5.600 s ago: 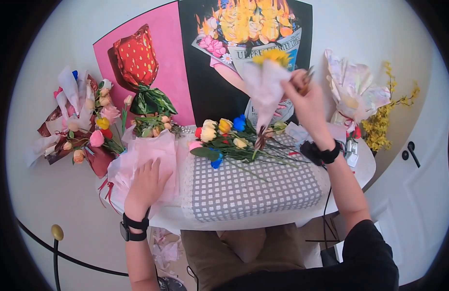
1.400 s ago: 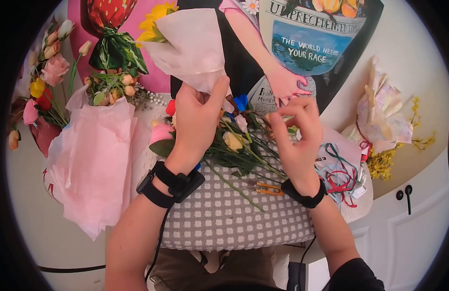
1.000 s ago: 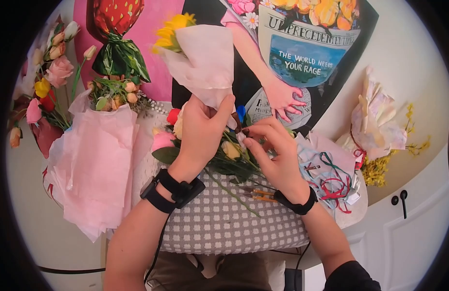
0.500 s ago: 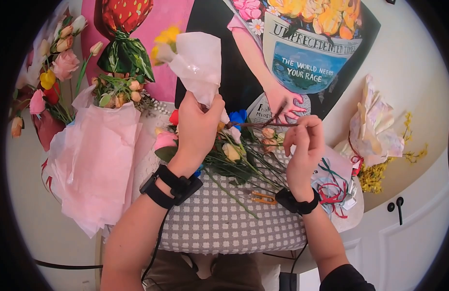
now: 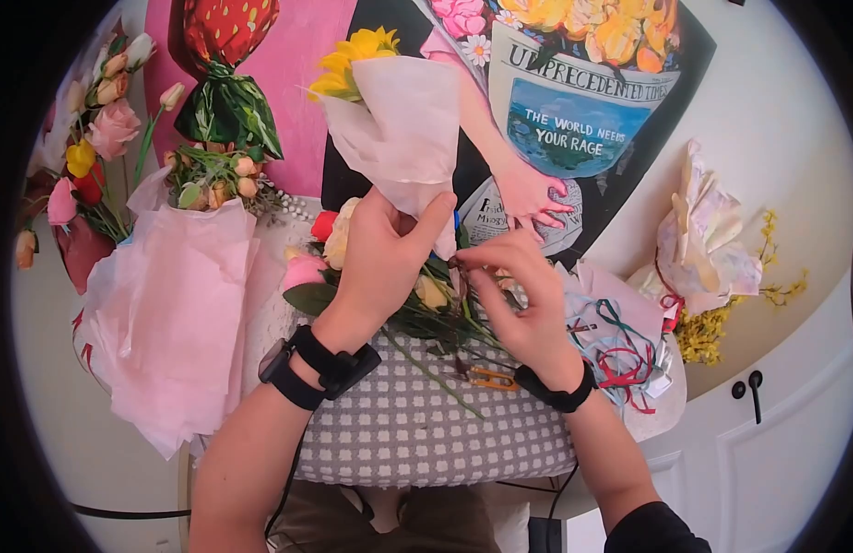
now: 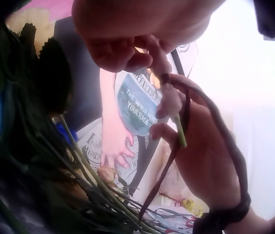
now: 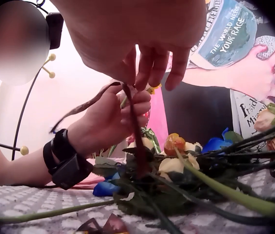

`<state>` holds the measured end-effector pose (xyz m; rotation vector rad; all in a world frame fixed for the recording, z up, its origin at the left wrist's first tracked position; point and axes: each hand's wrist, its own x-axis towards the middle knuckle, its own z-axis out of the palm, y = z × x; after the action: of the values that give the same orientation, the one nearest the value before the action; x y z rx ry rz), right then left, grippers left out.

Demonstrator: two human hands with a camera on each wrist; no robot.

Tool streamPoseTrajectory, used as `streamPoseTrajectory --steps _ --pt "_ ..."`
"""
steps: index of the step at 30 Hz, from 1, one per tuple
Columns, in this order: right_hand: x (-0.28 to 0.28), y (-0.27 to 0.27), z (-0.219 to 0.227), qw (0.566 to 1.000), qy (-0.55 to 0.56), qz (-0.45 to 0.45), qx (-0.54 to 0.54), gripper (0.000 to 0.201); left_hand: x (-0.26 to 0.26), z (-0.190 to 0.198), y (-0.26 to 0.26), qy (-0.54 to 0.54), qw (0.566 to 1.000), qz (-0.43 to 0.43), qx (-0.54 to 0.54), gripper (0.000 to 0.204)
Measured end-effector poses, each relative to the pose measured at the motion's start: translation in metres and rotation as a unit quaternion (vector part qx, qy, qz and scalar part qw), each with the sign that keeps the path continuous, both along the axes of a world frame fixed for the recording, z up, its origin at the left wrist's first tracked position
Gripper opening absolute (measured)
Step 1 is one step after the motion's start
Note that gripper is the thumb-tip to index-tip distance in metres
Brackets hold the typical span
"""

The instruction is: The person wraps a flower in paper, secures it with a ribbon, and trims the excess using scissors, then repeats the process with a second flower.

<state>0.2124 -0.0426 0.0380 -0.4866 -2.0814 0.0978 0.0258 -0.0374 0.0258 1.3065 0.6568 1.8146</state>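
A yellow sunflower [image 5: 353,69] wrapped in pale pink paper [image 5: 403,129] makes a small bouquet, held upright above the table. My left hand [image 5: 380,258] grips it round the gathered paper at the bottom. Below that grip, a dark brown ribbon [image 6: 229,134] is wound round the paper-covered stem, whose green cut end [image 6: 180,132] pokes out underneath. My right hand [image 5: 530,300] pinches the ribbon close to the stem with thumb and fingers. In the right wrist view one ribbon tail [image 7: 136,122] hangs down over the flowers, while another trails toward my left forearm.
Loose roses with long stems [image 5: 431,290] lie under my hands. Orange-handled snips [image 5: 493,379] rest on the checked cloth [image 5: 426,433]. Pink paper sheets [image 5: 168,313] lie at left, tangled ribbons [image 5: 629,355] at right. Finished bouquets flank both sides, and paintings [image 5: 574,129] stand behind.
The bouquet has passed from my right hand to my left, and the snips now lie on the cloth. My right hand drew the ribbon out rightward, then came back to the stem.
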Motion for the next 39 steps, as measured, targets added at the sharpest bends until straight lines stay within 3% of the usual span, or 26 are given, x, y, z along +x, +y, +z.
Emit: streamPoseTrajectory --steps 17,19,21,25,28,31,35,37,39 --pt "-0.004 -0.005 -0.004 0.996 -0.014 0.052 -0.073 0.018 -0.001 -0.001 -0.004 0.064 0.998 -0.018 -0.022 0.026" --pt "-0.003 -0.003 -0.009 0.99 0.019 0.064 -0.126 0.004 0.002 0.001 -0.008 0.047 0.998 -0.036 -0.015 0.022" --pt "0.002 0.002 -0.008 0.988 0.004 0.088 -0.125 0.003 0.003 0.002 -0.012 0.051 0.997 -0.065 -0.011 0.021" --pt "0.006 0.007 -0.013 0.972 0.012 0.167 -0.164 0.014 -0.002 -0.004 -0.009 0.065 0.987 -0.148 -0.012 0.02" --pt "0.012 0.0 -0.001 0.967 -0.017 0.163 -0.196 0.012 -0.001 -0.006 -0.008 0.071 0.984 -0.163 -0.016 0.02" --pt "0.012 -0.002 -0.006 0.941 0.051 0.212 -0.258 0.017 0.001 -0.002 -0.011 0.015 0.993 -0.113 -0.04 0.018" --pt "0.018 0.004 -0.006 0.945 0.049 0.216 -0.241 0.02 -0.011 0.001 -0.001 -0.009 0.998 -0.058 -0.007 0.017" --pt "0.021 0.007 -0.005 0.966 0.053 0.181 -0.175 0.015 -0.013 -0.002 0.001 -0.009 0.998 -0.056 0.005 0.017" --pt "0.006 -0.007 -0.006 0.967 0.102 0.133 -0.193 0.009 -0.011 -0.001 0.001 -0.009 0.998 -0.056 0.019 0.016"
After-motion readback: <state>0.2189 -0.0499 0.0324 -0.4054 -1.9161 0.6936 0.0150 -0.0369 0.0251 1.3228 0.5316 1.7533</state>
